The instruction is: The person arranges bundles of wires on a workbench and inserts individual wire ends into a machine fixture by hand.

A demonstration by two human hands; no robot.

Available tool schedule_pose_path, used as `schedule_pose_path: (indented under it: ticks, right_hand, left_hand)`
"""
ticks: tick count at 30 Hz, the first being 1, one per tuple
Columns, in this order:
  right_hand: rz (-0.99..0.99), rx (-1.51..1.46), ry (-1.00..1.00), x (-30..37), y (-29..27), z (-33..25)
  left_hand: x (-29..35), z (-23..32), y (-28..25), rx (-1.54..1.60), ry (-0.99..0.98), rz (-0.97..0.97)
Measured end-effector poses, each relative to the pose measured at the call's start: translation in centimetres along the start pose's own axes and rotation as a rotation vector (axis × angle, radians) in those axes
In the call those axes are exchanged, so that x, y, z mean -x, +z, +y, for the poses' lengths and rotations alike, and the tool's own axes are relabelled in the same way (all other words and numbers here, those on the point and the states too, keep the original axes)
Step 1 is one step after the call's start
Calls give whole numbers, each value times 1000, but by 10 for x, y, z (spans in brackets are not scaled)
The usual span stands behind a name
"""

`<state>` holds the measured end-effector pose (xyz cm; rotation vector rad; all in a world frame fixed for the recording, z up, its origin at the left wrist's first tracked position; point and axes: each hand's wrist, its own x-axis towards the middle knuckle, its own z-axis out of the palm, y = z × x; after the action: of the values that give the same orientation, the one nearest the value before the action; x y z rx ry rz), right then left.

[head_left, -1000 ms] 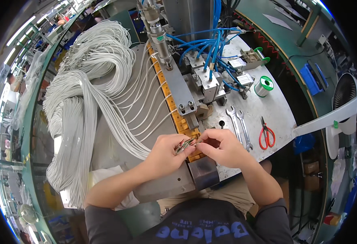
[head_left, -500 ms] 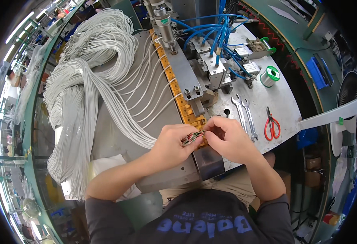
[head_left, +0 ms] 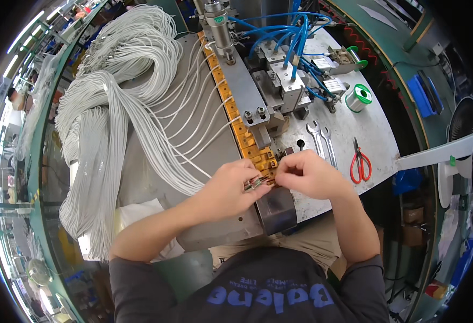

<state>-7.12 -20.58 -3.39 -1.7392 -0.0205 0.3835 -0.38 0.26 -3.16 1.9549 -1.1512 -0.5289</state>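
Note:
My left hand (head_left: 233,188) is closed round the ends of several white cables (head_left: 161,167), whose thin coloured wires (head_left: 253,183) poke out past the fingers. Beside it, to the right, my right hand (head_left: 307,175) has thumb and forefinger pinched together; whatever lies between them is too small to make out. Both hands are over the near end of a row of orange-yellow fixture blocks (head_left: 256,153). Farther along that row, single white cables (head_left: 215,134) lead into the blocks from the left. The rest of the cable bundle (head_left: 115,107) lies heaped on the left.
A metal press with a cylinder (head_left: 220,32) and blue air tubes (head_left: 295,37) stands beyond the hands. To the right lie two wrenches (head_left: 317,141), red-handled scissors (head_left: 361,164) and a solder wire spool (head_left: 358,98). A white arm (head_left: 435,153) crosses the right edge.
My right hand has drawn slightly right, away from the left hand, so a gap shows between them. The left hand still holds the cables and has barely moved.

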Motion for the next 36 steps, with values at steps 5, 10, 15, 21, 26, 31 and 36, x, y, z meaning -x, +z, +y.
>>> schedule_pose_path:
  ticks: [5, 10, 15, 21, 26, 31, 36]
  right_hand:
    - [119, -255, 234, -8, -5, 19]
    - [216, 65, -30, -17, -5, 26]
    - [219, 100, -78, -27, -8, 41]
    - [131, -159, 38, -27, -7, 45]
    - [229, 118, -208, -21, -6, 40]
    - [273, 176, -288, -24, -3, 40]
    - [192, -145, 23, -27, -4, 49]
  left_hand:
    - [-4, -8, 8, -278, 26, 171]
    - [-9, -11, 1, -328, 2, 193]
    - [-10, -3, 5, -435, -13, 149]
    - [-3, -7, 10, -546, 47, 78]
    - [-3, -5, 7, -502, 63, 78]
    - [-3, -2, 6, -529, 3, 105]
    - [-5, -4, 12, -551, 43, 85]
